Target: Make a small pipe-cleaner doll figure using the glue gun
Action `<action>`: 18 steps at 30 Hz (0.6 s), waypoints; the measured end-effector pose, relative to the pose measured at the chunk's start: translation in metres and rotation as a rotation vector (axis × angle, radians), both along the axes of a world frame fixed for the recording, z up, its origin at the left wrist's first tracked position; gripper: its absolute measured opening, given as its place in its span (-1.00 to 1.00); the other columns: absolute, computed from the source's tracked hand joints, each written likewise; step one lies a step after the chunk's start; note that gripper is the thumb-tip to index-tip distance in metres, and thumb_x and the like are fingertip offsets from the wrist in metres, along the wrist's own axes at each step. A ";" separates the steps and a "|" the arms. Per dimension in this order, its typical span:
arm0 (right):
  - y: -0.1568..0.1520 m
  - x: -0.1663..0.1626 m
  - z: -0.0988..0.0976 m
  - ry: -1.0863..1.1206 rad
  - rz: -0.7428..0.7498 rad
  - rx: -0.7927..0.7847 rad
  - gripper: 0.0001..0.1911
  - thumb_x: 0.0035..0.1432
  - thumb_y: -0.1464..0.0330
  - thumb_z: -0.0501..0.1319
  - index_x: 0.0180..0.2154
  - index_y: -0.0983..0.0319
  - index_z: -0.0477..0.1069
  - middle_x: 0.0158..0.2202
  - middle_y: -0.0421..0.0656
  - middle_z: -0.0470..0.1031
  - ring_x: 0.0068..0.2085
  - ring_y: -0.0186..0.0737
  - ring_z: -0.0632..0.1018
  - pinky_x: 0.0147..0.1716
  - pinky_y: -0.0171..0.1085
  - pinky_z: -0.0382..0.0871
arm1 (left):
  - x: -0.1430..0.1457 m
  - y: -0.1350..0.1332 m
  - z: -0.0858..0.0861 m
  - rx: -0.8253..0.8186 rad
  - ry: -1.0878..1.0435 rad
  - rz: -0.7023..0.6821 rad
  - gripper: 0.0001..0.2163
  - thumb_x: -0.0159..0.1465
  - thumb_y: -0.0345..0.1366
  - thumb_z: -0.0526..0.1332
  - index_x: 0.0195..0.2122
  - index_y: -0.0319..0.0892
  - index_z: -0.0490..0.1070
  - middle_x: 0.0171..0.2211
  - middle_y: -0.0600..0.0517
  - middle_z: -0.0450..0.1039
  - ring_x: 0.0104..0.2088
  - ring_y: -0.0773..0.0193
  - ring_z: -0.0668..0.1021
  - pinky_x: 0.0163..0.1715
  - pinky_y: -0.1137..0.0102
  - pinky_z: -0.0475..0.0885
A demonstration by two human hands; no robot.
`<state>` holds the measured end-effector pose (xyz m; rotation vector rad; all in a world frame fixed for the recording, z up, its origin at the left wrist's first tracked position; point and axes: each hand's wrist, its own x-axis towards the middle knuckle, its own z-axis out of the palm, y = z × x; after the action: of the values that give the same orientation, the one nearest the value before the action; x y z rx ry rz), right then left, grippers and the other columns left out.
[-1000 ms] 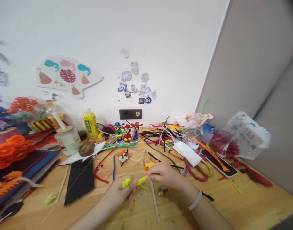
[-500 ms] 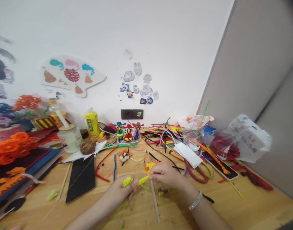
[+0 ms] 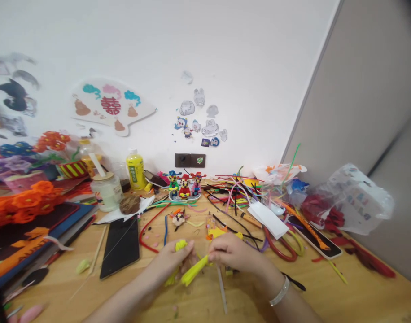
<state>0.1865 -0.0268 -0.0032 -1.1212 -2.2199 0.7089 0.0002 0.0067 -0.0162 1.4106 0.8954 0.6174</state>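
My left hand (image 3: 170, 261) is closed around a bent yellow pipe cleaner (image 3: 191, 271), with a yellow loop sticking up above its fingers. Just to the right, my right hand (image 3: 234, 255) pinches the same pipe cleaner at its upper end. A loose fuzzy length hangs down and left between the two hands. Both hands hover low over the wooden table (image 3: 360, 296), near its front middle. A silver bracelet (image 3: 280, 290) sits on my right wrist.
A black tablet (image 3: 120, 246) lies left of my hands. Behind are a pile of coloured pipe cleaners (image 3: 232, 190), small figurines (image 3: 184, 185), a yellow bottle (image 3: 135, 170), a glass jar (image 3: 107, 191), red scissors (image 3: 280, 246), and a plastic bag (image 3: 360, 199) at right. Orange flowers (image 3: 30, 199) crowd the left.
The camera has shifted left. The pipe cleaner's free end has swung down and left between my hands, which stay pinched on it.
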 end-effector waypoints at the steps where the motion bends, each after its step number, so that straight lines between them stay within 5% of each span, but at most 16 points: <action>1: -0.002 -0.005 0.001 -0.022 0.013 -0.011 -0.77 0.12 0.32 0.09 -0.47 0.28 0.42 -0.57 -0.26 0.39 -0.51 -0.39 0.36 -0.49 -0.45 0.19 | 0.001 -0.001 -0.001 -0.026 0.003 -0.012 -0.55 -0.03 0.13 0.12 -0.61 -0.25 0.31 -0.77 0.15 0.26 -0.74 0.47 0.25 -0.72 0.54 0.11; 7: -0.008 -0.026 -0.002 -0.112 -0.068 0.028 -0.88 0.07 0.38 0.15 -0.45 0.28 0.41 -0.52 -0.24 0.42 -0.51 -0.39 0.35 -0.52 -0.44 0.16 | 0.003 -0.019 -0.008 -0.167 0.092 -0.212 -0.49 0.06 0.18 -0.07 -0.35 -0.21 0.30 -0.79 0.12 0.34 -0.82 0.42 0.30 -0.80 0.55 0.15; 15: -0.008 -0.036 -0.015 -0.112 -0.218 0.144 -0.83 -0.05 0.35 0.24 -0.34 0.26 0.38 -0.43 -0.20 0.43 -0.41 -0.31 0.39 -0.45 -0.39 0.20 | 0.009 -0.019 -0.019 -0.154 -0.003 -0.144 -0.45 -0.02 0.24 -0.04 -0.26 -0.16 0.21 -0.87 0.31 0.03 -0.87 0.48 0.09 -0.86 0.58 0.07; 18: -0.008 -0.038 -0.011 0.018 -0.141 0.201 -0.76 0.00 0.43 0.20 -0.21 0.22 0.35 -0.28 -0.18 0.44 -0.27 -0.31 0.41 -0.30 -0.38 0.23 | 0.010 -0.012 -0.023 0.000 -0.063 -0.101 -0.38 -0.13 0.25 0.06 -0.22 -0.17 0.21 -0.79 0.25 0.18 -0.82 0.46 0.19 -0.81 0.54 0.15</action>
<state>0.1482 -0.0351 -0.0142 -1.1501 -2.1185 0.4252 0.0106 -0.0052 -0.0393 1.4193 0.7696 0.5820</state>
